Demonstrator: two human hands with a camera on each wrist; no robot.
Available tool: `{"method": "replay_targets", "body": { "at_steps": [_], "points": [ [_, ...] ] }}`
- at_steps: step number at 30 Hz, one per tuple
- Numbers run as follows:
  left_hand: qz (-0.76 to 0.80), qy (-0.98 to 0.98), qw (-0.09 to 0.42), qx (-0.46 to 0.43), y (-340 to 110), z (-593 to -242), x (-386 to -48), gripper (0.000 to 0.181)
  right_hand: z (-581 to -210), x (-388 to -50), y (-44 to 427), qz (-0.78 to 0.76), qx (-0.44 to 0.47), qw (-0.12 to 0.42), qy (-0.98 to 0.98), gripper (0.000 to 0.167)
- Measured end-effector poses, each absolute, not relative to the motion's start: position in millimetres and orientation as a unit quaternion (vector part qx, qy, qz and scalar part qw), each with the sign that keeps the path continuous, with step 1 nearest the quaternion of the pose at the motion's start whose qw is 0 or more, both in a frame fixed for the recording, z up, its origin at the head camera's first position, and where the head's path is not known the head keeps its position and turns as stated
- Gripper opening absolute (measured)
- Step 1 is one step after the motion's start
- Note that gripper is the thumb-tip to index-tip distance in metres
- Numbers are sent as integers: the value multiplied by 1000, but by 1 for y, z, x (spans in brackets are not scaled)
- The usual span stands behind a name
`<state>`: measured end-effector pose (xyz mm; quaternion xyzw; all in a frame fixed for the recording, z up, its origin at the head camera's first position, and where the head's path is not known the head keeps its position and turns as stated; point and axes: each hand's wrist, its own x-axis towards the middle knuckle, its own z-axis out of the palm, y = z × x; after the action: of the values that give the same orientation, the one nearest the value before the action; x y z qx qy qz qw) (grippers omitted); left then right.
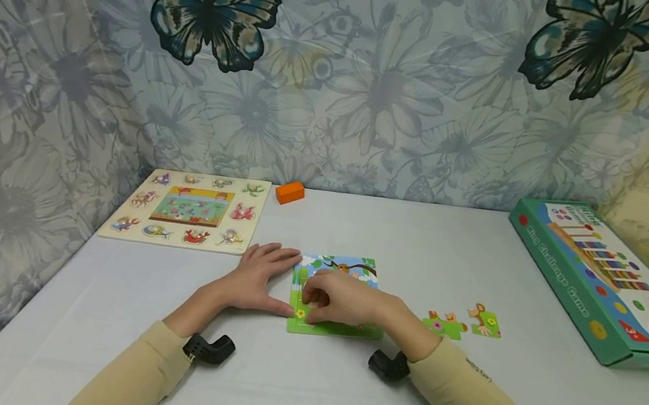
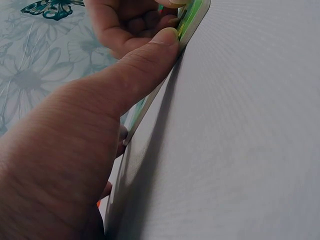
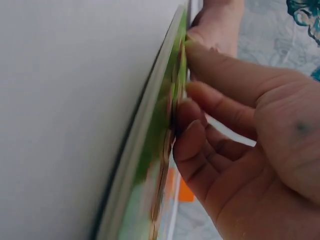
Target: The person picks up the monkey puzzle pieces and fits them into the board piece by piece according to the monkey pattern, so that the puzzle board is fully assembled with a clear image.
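A green-edged jigsaw puzzle board [image 1: 337,331] lies flat on the white table, with a picture of greenery and a brown branch. My left hand [image 1: 256,280] rests along its left side, fingers spread and straight, the thumb touching the lower left corner. Over the board, my right hand [image 1: 350,299] pinches a green puzzle piece [image 1: 301,312] with a yellow flower, near that corner. From the right wrist view, thumb and fingertips meet at the thin green piece [image 3: 182,67], close to the board's surface. The right hand hides much of the picture.
Two loose puzzle pieces, a wider one [image 1: 446,326] and a smaller one [image 1: 486,322], lie right of the board. Behind the left hand is a sea-animal board [image 1: 129,205]; an orange block [image 1: 290,192] stands at the back. A green game box [image 1: 576,289] sits at right.
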<state>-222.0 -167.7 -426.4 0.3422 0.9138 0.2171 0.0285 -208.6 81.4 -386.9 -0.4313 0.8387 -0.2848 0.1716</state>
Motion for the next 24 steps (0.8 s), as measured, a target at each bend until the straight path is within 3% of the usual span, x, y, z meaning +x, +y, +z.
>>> {"method": "replay_targets", "body": {
  "at_steps": [13, 24],
  "points": [
    [220, 913, 29, 342, -166, -426, -221, 96, -372, -218, 101, -334, -424, 189, 820, 27],
    [207, 920, 35, 331, -166, -426, -222, 98, -354, -227, 146, -354, -394, 155, 834, 33]
  ]
}}
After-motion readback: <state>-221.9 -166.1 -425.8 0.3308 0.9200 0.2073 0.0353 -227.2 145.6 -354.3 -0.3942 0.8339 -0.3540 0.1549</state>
